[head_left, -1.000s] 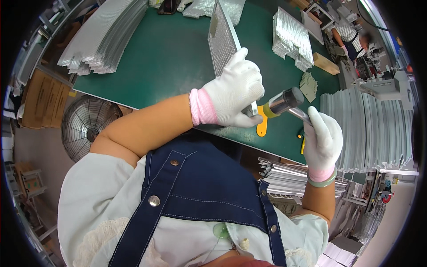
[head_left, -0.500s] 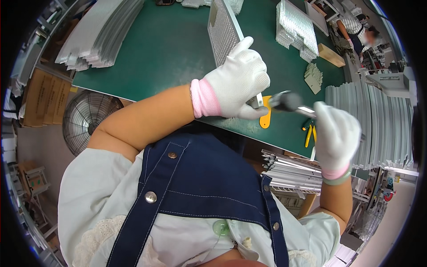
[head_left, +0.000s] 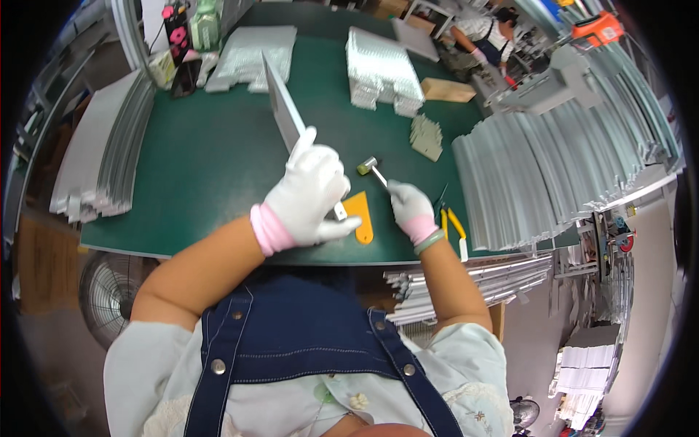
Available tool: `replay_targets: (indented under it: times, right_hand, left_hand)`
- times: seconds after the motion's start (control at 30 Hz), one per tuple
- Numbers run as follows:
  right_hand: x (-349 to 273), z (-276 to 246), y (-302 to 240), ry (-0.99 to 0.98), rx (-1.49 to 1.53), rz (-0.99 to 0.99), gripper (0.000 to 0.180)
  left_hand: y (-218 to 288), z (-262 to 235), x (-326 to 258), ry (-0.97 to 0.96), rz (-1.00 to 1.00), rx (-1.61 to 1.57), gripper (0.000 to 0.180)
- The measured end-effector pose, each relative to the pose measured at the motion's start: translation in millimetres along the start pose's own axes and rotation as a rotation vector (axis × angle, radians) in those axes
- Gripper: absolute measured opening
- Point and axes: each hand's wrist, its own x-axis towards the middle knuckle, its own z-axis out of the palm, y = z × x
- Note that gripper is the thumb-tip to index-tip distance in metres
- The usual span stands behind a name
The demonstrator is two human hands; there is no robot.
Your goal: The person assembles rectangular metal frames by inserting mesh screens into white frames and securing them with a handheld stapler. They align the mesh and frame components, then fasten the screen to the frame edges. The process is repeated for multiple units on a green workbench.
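- The left hand, in a white glove with a pink cuff, is clenched around the near end of a long grey metal panel, which stands on edge and runs away toward the far side of the green table.
- The right hand, gloved the same way, grasps the handle of a small hammer; its head is just right of the panel, over the table's near middle.
- An orange flat piece lies between the two hands, near the table's front edge.
- Yellow-handled pliers lie just right of the right hand.
- Stacks of grey metal strips fill the right edge; smaller stacks sit at the far side.
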Motion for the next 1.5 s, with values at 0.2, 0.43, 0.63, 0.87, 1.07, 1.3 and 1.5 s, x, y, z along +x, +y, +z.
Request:
replay_targets:
  times: [0.2,0.43,0.63,0.87,1.07,1.3,1.5]
  right_hand:
    - [82.8,-183.1,-10.9,0.870,-0.123,0.209,0.029]
    - [199.4,-352.1,-44.5,0.717,0.488,-0.029,0.027]
    - [209.8,-341.1,-123.8,0.396,1.143,-0.245,0.018]
    - [118.6,-250.9,-206.5,0.636,1.218,-0.312,0.034]
    - [98.3,-251.7,-210.3,0.592,1.217,-0.389,0.034]
    - [93.4,-241.1,-212.3,0.529,1.247,-0.414,0.035]
    - [99.9,-248.6,-213.1,0.506,1.267,-0.437,0.036]
  left_hand:
    - [0.2,-0.4,2.0,-0.010,0.031,-0.002,0.042]
    - [3.1,13.0,21.5,-0.024,0.075,-0.012,0.039]
    - [-0.2,26.2,41.3,-0.102,0.073,-0.048,0.040]
    - [1.9,50.5,44.8,-0.029,0.072,0.016,0.042]
    - [1.4,51.2,42.5,0.047,0.109,0.064,0.043]
    - [-0.9,53.1,39.0,0.058,0.075,0.080,0.046]
    - [1.6,46.4,37.9,0.023,0.067,0.102,0.050]
